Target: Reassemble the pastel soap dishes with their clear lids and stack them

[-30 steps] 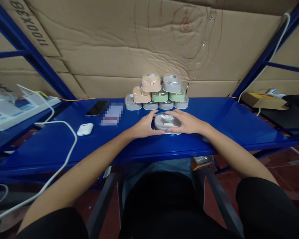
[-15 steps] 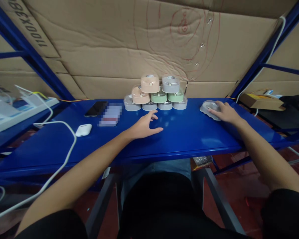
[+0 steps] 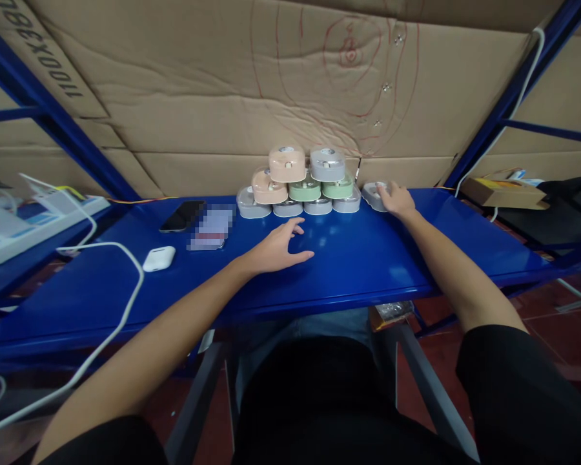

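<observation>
Against the cardboard, several small lidded boxes are stacked in tiers: grey ones [image 3: 287,207] along the bottom, a peach box [image 3: 270,192] and green boxes [image 3: 305,190] above, then another peach box [image 3: 287,169] and a grey box [image 3: 327,169] on top. My right hand [image 3: 397,197] grips a separate grey box with a clear lid [image 3: 374,196], low on the table at the right end of the bottom row. In front of the stack, my left hand [image 3: 281,248] holds nothing, its thumb and fingers apart.
On the blue table [image 3: 348,271], a black phone [image 3: 183,216], a second phone with a blurred screen [image 3: 212,227] and a white earbud case [image 3: 159,258] lie at left. A white cable [image 3: 126,310] hangs across the left side. An open carton [image 3: 503,192] stands at far right.
My right hand has moved left and slightly away from me with the grey box, bringing it beside the bottom row. My left hand has stayed nearly still; the view has shifted slightly.
</observation>
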`<state>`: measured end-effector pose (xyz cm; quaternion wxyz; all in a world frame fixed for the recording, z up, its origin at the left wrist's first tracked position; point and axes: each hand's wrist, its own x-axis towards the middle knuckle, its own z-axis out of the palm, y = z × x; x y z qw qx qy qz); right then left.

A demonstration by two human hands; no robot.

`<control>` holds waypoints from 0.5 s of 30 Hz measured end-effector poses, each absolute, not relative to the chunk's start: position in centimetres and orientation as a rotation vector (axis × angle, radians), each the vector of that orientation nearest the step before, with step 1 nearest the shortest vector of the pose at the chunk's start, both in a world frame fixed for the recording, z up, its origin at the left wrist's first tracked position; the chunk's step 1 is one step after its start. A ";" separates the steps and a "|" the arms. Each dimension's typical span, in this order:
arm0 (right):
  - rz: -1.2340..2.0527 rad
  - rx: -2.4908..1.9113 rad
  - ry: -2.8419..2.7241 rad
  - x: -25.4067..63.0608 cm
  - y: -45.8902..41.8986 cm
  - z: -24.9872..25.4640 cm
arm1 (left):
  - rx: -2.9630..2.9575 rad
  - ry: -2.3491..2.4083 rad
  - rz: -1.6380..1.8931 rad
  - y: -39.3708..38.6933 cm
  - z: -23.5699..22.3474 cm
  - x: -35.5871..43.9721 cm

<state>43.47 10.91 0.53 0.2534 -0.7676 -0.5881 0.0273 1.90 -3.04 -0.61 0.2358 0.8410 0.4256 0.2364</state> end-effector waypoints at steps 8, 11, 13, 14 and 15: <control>0.081 -1.711 -1.599 43.9 11.4 -0.9 | 2.327 1.152 0.635 -2.9 -0.7 1.7; -0.058 -1.695 -1.623 43.5 10.5 0.2 | 2.341 1.155 0.629 -2.9 -0.8 1.7; -0.173 -1.618 -1.685 42.2 9.8 1.6 | 2.347 1.154 0.628 -2.9 -0.8 1.7; -0.218 -1.558 -1.726 41.3 9.5 2.4 | 2.347 1.154 0.624 -2.9 -0.8 1.7; -0.249 -1.492 -1.765 40.1 9.3 3.2 | 2.346 1.156 0.616 -2.9 -0.8 1.7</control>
